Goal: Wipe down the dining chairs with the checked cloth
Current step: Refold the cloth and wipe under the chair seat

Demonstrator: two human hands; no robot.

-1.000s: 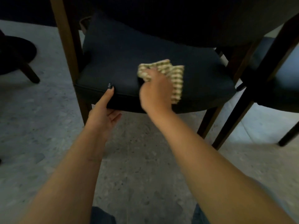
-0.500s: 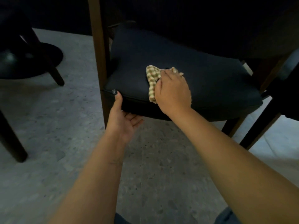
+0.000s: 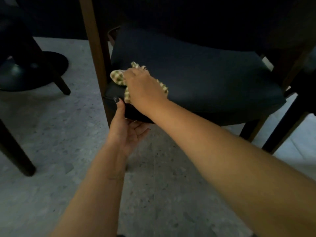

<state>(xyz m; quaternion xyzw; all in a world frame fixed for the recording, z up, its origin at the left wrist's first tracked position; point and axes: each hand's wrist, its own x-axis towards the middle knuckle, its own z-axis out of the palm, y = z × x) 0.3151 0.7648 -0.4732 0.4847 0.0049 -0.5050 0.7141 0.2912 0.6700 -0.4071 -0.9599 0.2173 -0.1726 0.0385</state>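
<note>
Though dim — right hand [image 3: 143, 88] on checked cloth [image 3: 117, 76], left hand [image 3: 126, 132] apparently at seat [image 3: 205, 77].

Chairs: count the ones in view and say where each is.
3, at least in part. The dark-cushioned chair being wiped is at centre, under the checked cloth. A second chair is cut off at the right edge. A third chair stands at left. Others may be hidden.
</note>
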